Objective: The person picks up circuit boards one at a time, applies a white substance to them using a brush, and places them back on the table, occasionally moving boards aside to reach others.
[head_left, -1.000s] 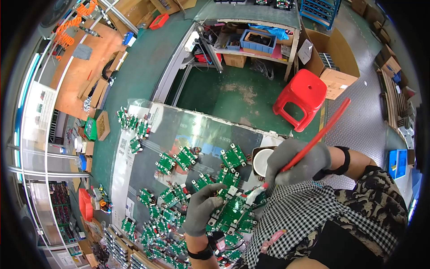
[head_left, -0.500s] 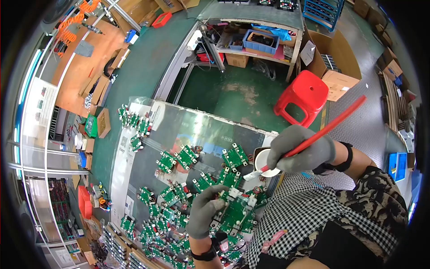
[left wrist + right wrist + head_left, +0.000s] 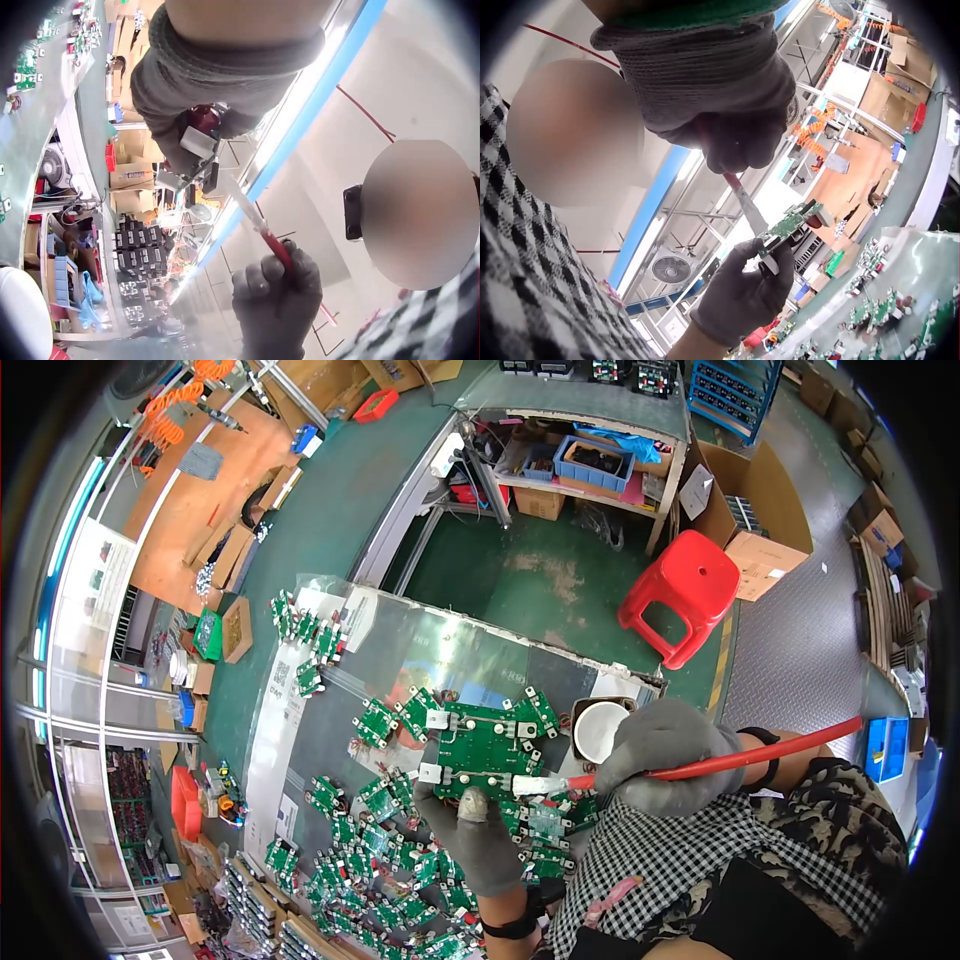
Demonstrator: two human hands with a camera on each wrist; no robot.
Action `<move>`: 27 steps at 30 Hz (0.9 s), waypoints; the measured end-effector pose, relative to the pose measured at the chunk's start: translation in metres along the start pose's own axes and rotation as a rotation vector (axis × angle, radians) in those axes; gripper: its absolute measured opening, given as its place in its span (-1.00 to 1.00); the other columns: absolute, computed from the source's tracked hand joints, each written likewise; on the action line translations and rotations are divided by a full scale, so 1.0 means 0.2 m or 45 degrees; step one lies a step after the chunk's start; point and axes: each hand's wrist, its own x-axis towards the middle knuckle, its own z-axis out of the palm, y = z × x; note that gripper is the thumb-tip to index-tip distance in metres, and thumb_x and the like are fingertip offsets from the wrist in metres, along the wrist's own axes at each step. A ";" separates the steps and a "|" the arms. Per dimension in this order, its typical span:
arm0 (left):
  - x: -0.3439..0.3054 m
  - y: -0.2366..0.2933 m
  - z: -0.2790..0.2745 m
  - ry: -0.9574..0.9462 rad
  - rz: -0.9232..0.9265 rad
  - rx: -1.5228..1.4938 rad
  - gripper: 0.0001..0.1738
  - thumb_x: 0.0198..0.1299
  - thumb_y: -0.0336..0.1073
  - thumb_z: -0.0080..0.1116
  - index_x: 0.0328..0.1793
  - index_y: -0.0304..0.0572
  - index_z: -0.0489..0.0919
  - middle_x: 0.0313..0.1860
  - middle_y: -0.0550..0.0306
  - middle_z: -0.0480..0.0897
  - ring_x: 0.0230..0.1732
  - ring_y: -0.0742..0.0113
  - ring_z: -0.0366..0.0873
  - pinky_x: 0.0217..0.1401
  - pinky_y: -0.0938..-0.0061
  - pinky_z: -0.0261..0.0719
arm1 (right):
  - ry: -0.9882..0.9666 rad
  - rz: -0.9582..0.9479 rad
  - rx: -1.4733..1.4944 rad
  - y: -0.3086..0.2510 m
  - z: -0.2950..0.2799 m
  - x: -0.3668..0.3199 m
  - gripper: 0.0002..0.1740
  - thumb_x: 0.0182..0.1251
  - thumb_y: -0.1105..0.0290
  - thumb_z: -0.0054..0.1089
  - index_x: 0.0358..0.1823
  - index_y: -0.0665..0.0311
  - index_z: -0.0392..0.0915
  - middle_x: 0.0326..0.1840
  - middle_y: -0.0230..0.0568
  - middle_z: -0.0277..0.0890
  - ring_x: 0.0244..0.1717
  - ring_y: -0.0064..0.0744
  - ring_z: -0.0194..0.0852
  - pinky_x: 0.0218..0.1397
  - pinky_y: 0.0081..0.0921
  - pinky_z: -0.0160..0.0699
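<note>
Left hand (image 3: pixel 470 845), in a grey knitted glove, is closed on the lower edge of a green circuit board (image 3: pixel 487 745), with the thumb in front and the fingers mostly hidden behind. Right hand (image 3: pixel 672 755) is curled firmly round a red brush (image 3: pixel 780 753). From my distant seat I compare with half a second ago: at that time the board was lower and tilted, and the brush was at the white round container (image 3: pixel 600 730). Now the board is raised over the surface (image 3: pixel 460 650) and shows me its flat face, while the brush handle lies almost level. Its pale, flat bristles (image 3: pixel 538 785) meet the board near the lower right corner.

The board is rectangular, with blocky whitish pieces at its corners. The surface below is dark and glossy, and many similar small boards (image 3: pixel 375 840) lie heaped on it. The apron (image 3: pixel 630 850) is black-and-white checked cloth.
</note>
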 end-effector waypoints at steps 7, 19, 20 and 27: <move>-0.01 -0.01 -0.01 0.017 0.052 0.022 -0.30 0.07 -0.21 0.22 0.31 -0.15 0.17 0.11 0.11 0.39 0.07 0.28 0.40 0.10 0.36 0.44 | -0.107 0.062 -0.138 0.02 -0.04 -0.03 -0.85 0.01 0.55 0.18 -0.33 0.35 0.56 -0.53 -0.23 0.54 -0.62 -0.29 0.46 -0.57 -0.42 0.35; -0.01 0.03 -0.01 0.002 0.033 -0.036 -0.22 0.00 -0.13 0.29 0.32 -0.11 0.18 0.15 0.10 0.39 0.13 0.20 0.39 0.16 0.22 0.42 | 0.007 0.213 -0.100 0.01 -0.11 0.00 -0.86 0.07 0.54 0.10 -0.31 0.36 0.57 -0.53 -0.15 0.55 -0.57 -0.23 0.54 -0.50 -0.39 0.46; -0.01 0.03 -0.01 0.003 0.041 -0.015 -0.22 0.00 -0.12 0.28 0.33 -0.11 0.17 0.15 0.10 0.39 0.13 0.19 0.39 0.15 0.20 0.42 | 0.006 0.215 -0.104 0.01 -0.12 0.01 -0.86 0.07 0.54 0.10 -0.31 0.36 0.57 -0.53 -0.15 0.55 -0.57 -0.23 0.54 -0.50 -0.39 0.46; -0.04 0.04 0.00 0.025 0.008 0.131 -0.19 0.00 -0.06 0.25 0.33 -0.15 0.16 0.13 0.11 0.35 0.14 0.27 0.33 0.19 0.32 0.33 | -0.032 0.132 -0.091 0.06 -0.11 0.03 -0.86 0.08 0.53 0.10 -0.31 0.38 0.56 -0.51 -0.12 0.57 -0.54 -0.20 0.56 -0.49 -0.39 0.48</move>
